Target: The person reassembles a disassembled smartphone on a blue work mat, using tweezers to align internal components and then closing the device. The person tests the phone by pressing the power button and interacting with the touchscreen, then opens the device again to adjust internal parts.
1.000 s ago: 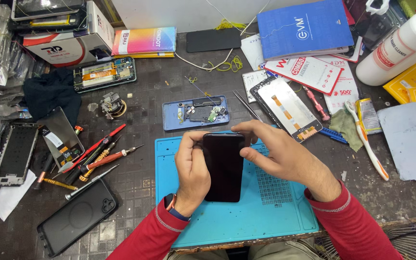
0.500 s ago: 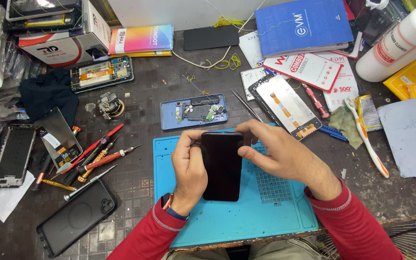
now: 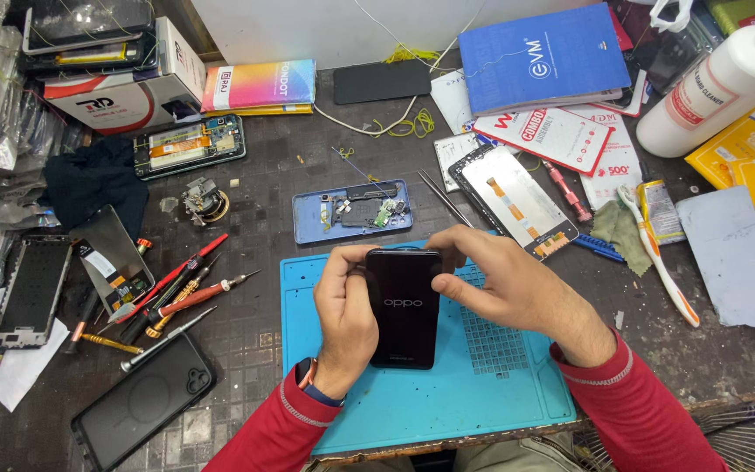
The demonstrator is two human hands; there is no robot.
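A black smartphone lies upright on the blue work mat, its dark screen lit with a small logo. My left hand wraps its left edge, thumb at the top corner. My right hand comes in from the right, fingers pinching the phone's top right edge. Both sleeves are red, and a watch sits on my left wrist.
Beyond the mat lie an opened blue phone frame, tweezers and a detached display panel. Screwdrivers and a black phone case are at left. A white bottle, a toothbrush and boxes crowd the right.
The phone's screen, dark before, now shows a logo. Both hands stay on the phone, almost where they were.
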